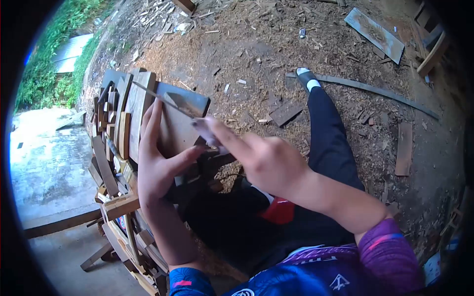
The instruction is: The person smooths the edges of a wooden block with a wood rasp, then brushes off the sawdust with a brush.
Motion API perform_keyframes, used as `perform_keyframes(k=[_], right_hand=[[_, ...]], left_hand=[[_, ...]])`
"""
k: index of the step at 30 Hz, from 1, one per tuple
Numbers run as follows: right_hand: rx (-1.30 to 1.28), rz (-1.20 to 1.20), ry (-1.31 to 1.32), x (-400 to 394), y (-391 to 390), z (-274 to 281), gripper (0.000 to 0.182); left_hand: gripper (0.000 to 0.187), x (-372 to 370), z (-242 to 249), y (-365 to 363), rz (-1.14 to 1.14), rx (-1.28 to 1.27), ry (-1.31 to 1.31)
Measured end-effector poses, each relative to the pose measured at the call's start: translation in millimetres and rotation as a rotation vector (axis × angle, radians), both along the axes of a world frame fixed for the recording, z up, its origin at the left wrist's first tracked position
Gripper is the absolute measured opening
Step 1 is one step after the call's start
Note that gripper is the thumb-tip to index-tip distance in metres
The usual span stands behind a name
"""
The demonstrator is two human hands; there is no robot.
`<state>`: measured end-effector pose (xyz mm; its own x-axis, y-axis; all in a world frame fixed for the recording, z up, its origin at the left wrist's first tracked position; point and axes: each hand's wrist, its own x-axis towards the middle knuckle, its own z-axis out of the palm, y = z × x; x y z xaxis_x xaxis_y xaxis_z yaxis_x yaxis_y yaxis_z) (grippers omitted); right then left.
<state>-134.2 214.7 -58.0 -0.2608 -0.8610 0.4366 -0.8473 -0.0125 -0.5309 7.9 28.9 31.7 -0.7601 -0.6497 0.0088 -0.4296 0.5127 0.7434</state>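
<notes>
Right now L hand (158,170) lies flat, fingers spread, on board (170,123) atop far-left wood pile (116,148), R hand (261,158) clamped on blade (168,101); board prob. stiff, light, best held by edges.

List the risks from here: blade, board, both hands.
1. The left hand lies flat on the board just beside the blade; a slip could cut its fingers.
2. The right hand is motion-blurred, so control may be loose.
3. The board leans on a loose stack of wood scraps; it might shift.
</notes>
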Motion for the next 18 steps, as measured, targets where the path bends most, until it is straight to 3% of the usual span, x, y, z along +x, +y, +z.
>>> perform_keyframes(k=[5,8,12,16,18], right_hand=[[0.12,0.01,0.006,12,54,-2,0.079],[0.129,-0.016,0.067,9,48,8,0.076],[-0.009,0.018,-0.039,-1,1,6,0.081],[0.15,0.079,-0.147,7,61,8,0.08],[0.123,0.079,-0.147,3,49,8,0.08]], left_hand=[[0.116,2,-5,-6,-0.073,-0.111,0.017],[0.116,5,-7,-5,-0.045,-0.124,0.009],[0.116,0,0,1,0.004,0.084,0.022],[0.116,1,-1,-3,-0.075,-0.139,-0.023],[0.116,3,-7,-5,-0.048,-0.1,0.027]])
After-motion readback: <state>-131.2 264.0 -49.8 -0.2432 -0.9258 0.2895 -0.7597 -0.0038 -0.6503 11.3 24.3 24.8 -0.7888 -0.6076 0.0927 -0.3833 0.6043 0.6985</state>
